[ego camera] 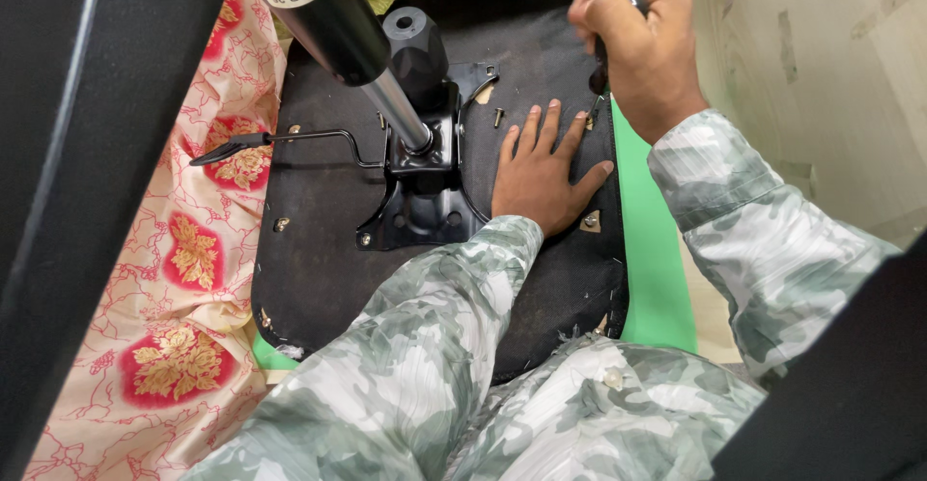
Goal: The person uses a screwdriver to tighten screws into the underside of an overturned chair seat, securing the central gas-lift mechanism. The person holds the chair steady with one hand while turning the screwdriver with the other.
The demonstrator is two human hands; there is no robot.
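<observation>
An upturned office chair seat (pixel 328 259), its black underside facing up, was seen lying on a floral cloth (pixel 183 268) with a green sheet (pixel 652 249) at its right edge. The left hand (pixel 543 174) was pressed flat on the seat underside, its fingers (pixel 552 126) spread apart and holding nothing. The right hand (pixel 642 42) was closed in a fist, fingers clamped on a screwdriver (pixel 601 75) whose tip was set near the seat's right edge, just beyond the left fingertips. A black metal mechanism plate (pixel 420 196) was bolted at the centre, with a gas lift cylinder (pixel 338 27) rising from it and a lever (pixel 280 141) reaching left. A loose screw (pixel 498 117) was seen lying near the plate.
</observation>
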